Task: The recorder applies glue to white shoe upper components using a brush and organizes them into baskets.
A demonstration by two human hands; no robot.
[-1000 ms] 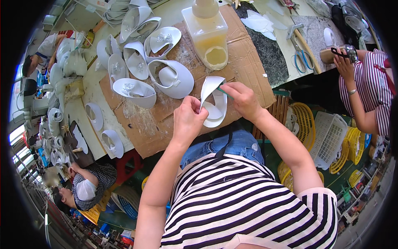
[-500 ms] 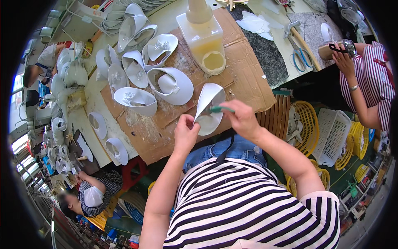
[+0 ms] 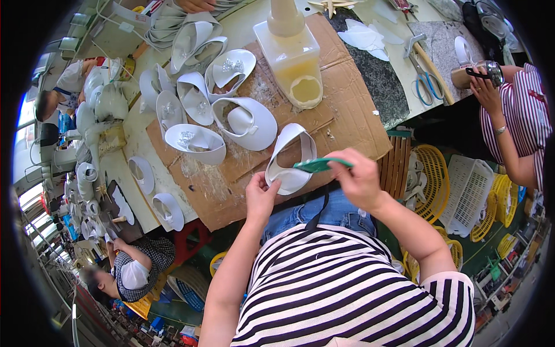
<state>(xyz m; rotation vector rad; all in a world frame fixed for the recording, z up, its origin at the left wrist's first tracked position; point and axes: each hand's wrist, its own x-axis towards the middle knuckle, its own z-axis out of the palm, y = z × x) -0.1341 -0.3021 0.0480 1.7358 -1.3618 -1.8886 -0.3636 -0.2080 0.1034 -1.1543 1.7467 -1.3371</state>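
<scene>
My left hand [image 3: 262, 195] pinches the near-left edge of a white shoe upper [image 3: 287, 180], a looped piece held up over the cardboard's near edge. In my right hand [image 3: 359, 180] is a green-handled brush [image 3: 315, 166], its tip end at the upper's right side. Whether the tip touches the upper I cannot tell. Just beyond my hands, several more white shoe uppers [image 3: 245, 124] lie in a cluster, some with shiny decorations on them. A translucent plastic bottle [image 3: 289, 55] of yellowish liquid stands past them, with an opening low on its near side.
Stained cardboard [image 3: 347, 110] covers the table [image 3: 128, 147]. Blue-handled scissors [image 3: 428, 87] and a hammer [image 3: 432, 66] lie at the right. Baskets [image 3: 430, 179] stand on the floor there. A co-worker [image 3: 514, 115] holds a jar at the right; another person's hand [image 3: 195, 4] shows at the top.
The shoe upper has turned so that its loop faces up and open. My right hand has swung the brush, showing more of its green handle. A person's hand has appeared at the top.
</scene>
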